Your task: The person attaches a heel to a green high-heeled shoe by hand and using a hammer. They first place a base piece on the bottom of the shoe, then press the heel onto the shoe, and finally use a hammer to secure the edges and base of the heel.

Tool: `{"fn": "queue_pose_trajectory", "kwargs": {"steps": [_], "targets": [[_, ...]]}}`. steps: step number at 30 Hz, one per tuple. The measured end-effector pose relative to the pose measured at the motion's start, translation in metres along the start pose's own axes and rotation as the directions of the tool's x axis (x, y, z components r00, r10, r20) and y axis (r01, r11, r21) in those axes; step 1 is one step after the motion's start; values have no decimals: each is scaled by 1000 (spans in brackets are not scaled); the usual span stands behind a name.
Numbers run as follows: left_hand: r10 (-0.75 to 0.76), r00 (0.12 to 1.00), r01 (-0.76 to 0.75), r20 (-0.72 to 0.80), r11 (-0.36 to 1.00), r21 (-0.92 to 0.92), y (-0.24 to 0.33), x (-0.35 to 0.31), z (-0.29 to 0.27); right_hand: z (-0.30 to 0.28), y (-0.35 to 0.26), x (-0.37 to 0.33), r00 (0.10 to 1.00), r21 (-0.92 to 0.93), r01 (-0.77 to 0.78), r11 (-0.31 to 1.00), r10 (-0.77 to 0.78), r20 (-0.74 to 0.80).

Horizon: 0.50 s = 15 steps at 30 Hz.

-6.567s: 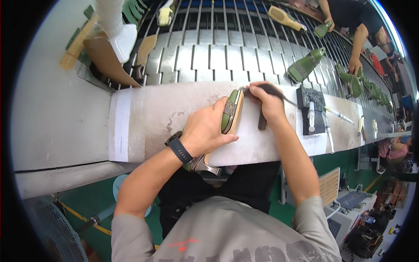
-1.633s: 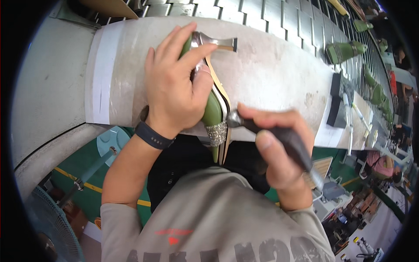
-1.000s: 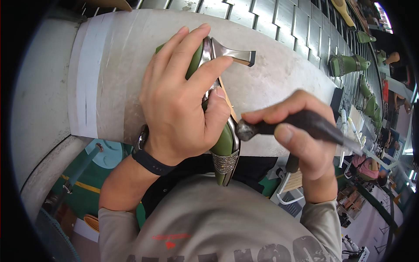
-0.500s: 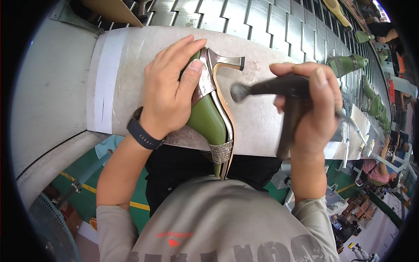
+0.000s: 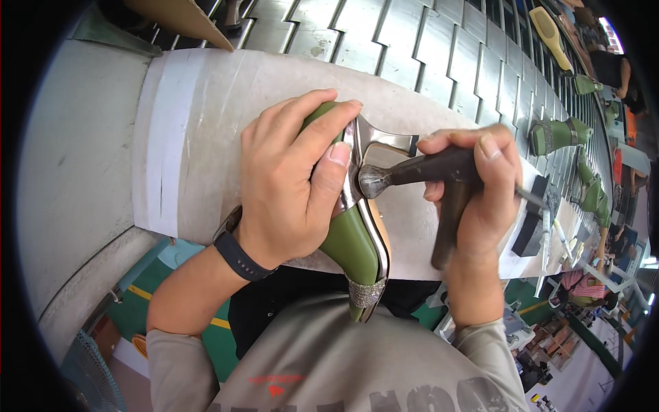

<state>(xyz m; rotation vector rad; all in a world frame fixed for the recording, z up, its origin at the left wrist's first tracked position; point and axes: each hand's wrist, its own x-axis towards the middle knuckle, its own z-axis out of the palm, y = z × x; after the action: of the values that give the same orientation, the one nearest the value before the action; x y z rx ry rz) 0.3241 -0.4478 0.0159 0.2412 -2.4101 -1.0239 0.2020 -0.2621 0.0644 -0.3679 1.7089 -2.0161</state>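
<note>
A high-heeled sandal (image 5: pixel 351 198) lies on its side around a green shoe last (image 5: pixel 352 240), its toe end against my shirt. It has shiny metallic trim, a flared heel (image 5: pixel 391 140) pointing right and a glittery strap (image 5: pixel 365 292) near the toe. My left hand (image 5: pixel 292 165) is wrapped over the back part of shoe and last, thumb on the metallic part. Closed around a dark hammer (image 5: pixel 429 169), my right hand (image 5: pixel 489 185) is to the right. The hammer's round face appears to touch the sandal's sole-side edge, just below the heel.
Under the shoe is a pale worktop (image 5: pixel 206 151) with white tape at its left. Beyond it runs a metal slat conveyor (image 5: pixel 384 41) carrying more green lasts (image 5: pixel 561 136) and a yellow brush-like tool (image 5: pixel 547 34). A black block (image 5: pixel 530 226) lies at the right. Other people are farther right.
The hammer has moved down and left until its face meets the sandal's edge. Left hand, sandal and last appear lower and further right in the picture.
</note>
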Motion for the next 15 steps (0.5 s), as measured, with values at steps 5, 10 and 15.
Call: {"fn": "queue_pose_trajectory", "kwargs": {"steps": [5, 10, 15], "targets": [[22, 998, -24, 58, 999, 39, 0, 1, -2, 20, -30, 28, 987, -292, -22, 956, 68, 147], [-6, 999, 6, 34, 1000, 10, 2, 0, -1, 0, -19, 9, 987, -103, -66, 993, 80, 137], [10, 1000, -10, 19, 1000, 3, 3, -1, 0, 0, -26, 4, 982, -103, -65, 993, 82, 169]]}}
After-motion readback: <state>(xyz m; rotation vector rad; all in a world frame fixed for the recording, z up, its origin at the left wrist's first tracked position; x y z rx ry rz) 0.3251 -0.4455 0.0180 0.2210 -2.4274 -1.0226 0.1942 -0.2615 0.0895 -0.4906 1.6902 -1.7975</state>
